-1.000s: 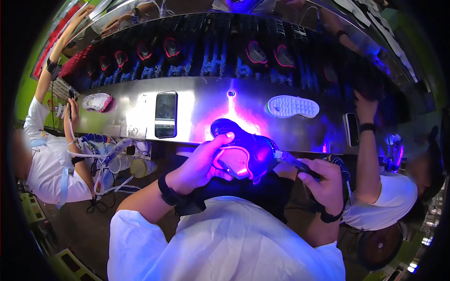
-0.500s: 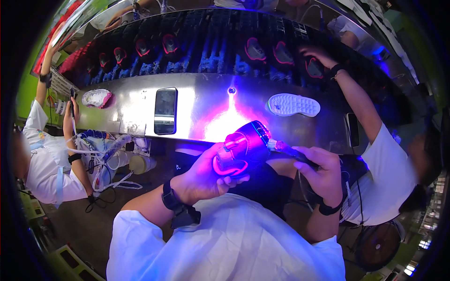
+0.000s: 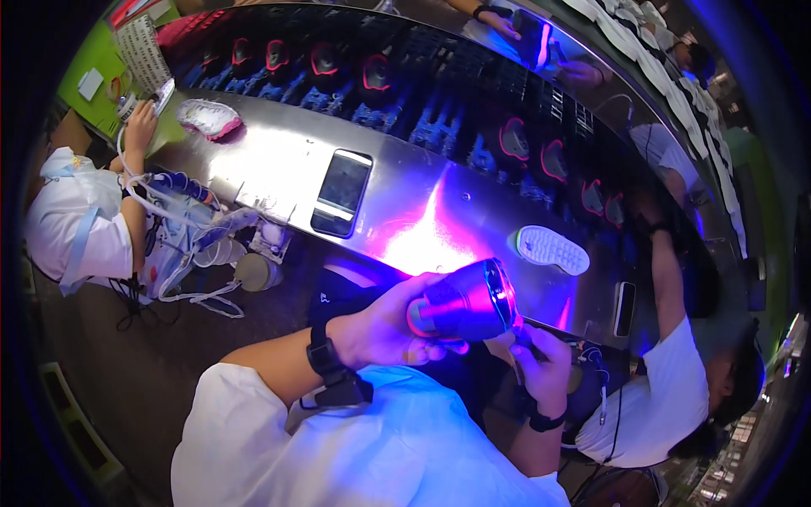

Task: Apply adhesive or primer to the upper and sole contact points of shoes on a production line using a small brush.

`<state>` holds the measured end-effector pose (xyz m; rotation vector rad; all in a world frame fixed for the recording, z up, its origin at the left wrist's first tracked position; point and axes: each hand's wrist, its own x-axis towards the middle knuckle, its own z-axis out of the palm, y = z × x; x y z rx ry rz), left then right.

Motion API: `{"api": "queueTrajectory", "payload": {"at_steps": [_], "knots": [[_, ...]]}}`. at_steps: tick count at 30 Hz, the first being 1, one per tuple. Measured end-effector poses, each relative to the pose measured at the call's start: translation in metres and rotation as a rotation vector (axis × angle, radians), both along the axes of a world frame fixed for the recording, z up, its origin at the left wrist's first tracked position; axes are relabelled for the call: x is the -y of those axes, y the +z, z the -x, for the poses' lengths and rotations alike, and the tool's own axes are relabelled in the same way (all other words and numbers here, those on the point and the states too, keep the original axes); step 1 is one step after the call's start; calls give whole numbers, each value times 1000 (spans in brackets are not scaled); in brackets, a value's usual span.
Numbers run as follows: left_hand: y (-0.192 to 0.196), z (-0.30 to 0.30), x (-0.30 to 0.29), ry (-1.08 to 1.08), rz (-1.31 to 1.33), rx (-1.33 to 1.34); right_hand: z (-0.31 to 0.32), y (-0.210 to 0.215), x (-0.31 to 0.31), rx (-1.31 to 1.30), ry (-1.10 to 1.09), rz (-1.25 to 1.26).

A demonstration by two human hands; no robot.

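Note:
My left hand [image 3: 376, 325] is wrapped round a dark shoe upper [image 3: 466, 302], lit pink and violet, with its glowing edge turned to the right. At that edge my right hand [image 3: 543, 365] grips a dark-handled brush [image 3: 519, 336]. The brush's tip is close against the upper, and whether it touches is hard to make out in the glare. Just beyond the upper, a white shoe sole [image 3: 553, 249] lies tread up on the metal table [image 3: 405, 203].
A phone [image 3: 342, 193] and a white-and-pink shoe piece [image 3: 209, 118] lie on the table's left; another phone [image 3: 623, 308] is at right. Behind runs a dark conveyor [image 3: 422, 84] bearing several uppers [image 3: 376, 73]. Co-workers sit left [image 3: 84, 211] and right [image 3: 650, 397].
The view has turned, shifting the table. The upper has been rotated in my left hand. My right hand has come nearer to it with the brush. The right co-worker's arm has moved lower.

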<state>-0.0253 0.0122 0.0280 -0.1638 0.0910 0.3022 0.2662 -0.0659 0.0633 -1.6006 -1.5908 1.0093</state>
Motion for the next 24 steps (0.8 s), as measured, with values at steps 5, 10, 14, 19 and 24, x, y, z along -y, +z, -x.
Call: {"api": "queueTrajectory", "payload": {"at_steps": [5,10,14,19,24], "knots": [[31,3,-34,179,-359,-287,10,19,-62,108,-46,-154],[58,-10,-64,266,-808,-377,18,28,-66,71,-150,-251],[74,-8,-84,359,-1154,-629,12,-2,-21,-185,19,-147],[61,-9,-135,340,-1369,-933,-34,-4,-15,-480,-77,288],[49,-35,-258,193,-1601,-1683,-106,8,-26,-381,-410,124]]}}
